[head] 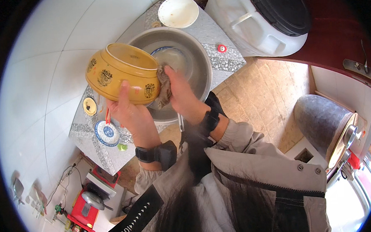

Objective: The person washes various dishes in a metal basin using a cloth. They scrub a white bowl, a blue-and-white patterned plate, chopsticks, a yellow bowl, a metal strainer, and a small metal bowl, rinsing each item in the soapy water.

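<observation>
A yellow glazed pot (108, 85) with dark printed emblems is tilted on its side over the left part of a metal basin (202, 52). My left hand (127, 114) grips the pot from below, thumb along its outer wall. A wet grey-brown cloth (164, 88) is pinched in my right hand (184, 95) and pressed against the pot's right side. In the basin, a blue-rimmed dish (173, 58) lies in cloudy water. Part of the dish is hidden behind the pot, the cloth and my right hand.
A white bowl (178, 11) stands behind the basin on the stone table (223, 59). Left of it lie a blue-and-white plate (107, 133), a small yellow lid (89, 106) and red chopsticks (107, 116). A large white plastic barrel (247, 27) with a black lid stands at the upper right.
</observation>
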Demonstrator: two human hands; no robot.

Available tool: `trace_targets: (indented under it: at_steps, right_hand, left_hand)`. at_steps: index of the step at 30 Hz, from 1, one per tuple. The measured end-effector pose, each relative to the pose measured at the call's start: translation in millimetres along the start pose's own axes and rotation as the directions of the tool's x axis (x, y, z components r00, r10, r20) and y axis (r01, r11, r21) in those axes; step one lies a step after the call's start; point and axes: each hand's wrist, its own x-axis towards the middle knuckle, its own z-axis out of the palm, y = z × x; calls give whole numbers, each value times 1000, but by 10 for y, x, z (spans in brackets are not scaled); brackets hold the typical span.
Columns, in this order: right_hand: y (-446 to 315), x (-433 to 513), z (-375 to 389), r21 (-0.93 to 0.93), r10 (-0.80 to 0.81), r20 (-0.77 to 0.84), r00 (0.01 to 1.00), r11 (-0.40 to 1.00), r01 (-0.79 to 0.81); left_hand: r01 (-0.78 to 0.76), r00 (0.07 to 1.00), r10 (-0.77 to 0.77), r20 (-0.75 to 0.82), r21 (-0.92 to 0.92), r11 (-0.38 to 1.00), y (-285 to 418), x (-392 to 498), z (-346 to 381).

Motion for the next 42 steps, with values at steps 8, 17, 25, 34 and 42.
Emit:
trace_targets:
  at_steps: [8,17,25,34,42]
  right_hand:
    - [-79,-311,363,-517,-192,3,981,840,166]
    - [-248,385,59,-328,45,119,992,945,-3]
    - [-523,55,259,-375,-102,275,956,904,204]
    - [-292,-299,23,-562,-102,428,898,748,353]
    - [-412,20,29,-44,153,317,936,988,-146]
  left_hand:
    - [-25,999,18,41,182,983,-174,-45,-38]
    - [116,968,-198,157,420,900,111,-189,-353]
    - [61,939,-212,271,474,878,97,-179,-333]
    - [33,968,-127,215,394,919,113,26,-289]
    - [-391,842,-128,525,755,526,-46,-34,-453]
